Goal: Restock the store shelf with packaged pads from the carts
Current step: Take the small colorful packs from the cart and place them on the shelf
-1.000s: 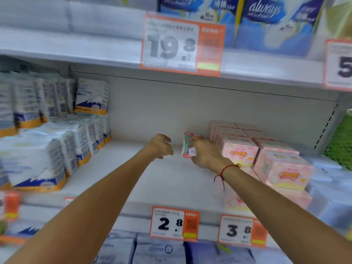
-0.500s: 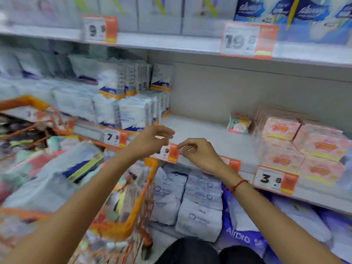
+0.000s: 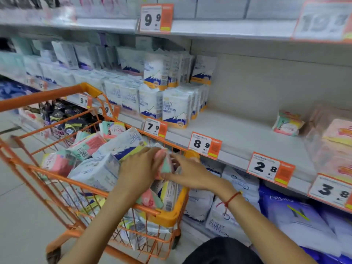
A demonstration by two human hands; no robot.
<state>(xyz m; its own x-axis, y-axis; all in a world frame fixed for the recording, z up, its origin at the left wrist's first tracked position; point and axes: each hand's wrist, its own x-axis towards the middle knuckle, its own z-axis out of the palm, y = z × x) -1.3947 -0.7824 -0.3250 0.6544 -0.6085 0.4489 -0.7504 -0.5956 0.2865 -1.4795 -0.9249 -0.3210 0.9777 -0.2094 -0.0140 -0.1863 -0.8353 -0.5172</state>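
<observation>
Gripping pink-and-teal pad pack (image 3: pixel 165 164) | left hand (image 3: pixel 140 169), right hand (image 3: pixel 187 173) clamped | orange cart (image 3: pixel 167 216)

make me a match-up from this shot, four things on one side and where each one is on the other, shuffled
Things:
1. lone pink-and-green packet
2. pink-and-green pack
3. 2.8 price tag
4. red string

Places:
A. shelf's front edge
B. between both hands, over the orange cart
C. round the right wrist
D. on the shelf board, beside pink boxes

Pairs: 1-D, 2-B, 3-A, 4-C
</observation>
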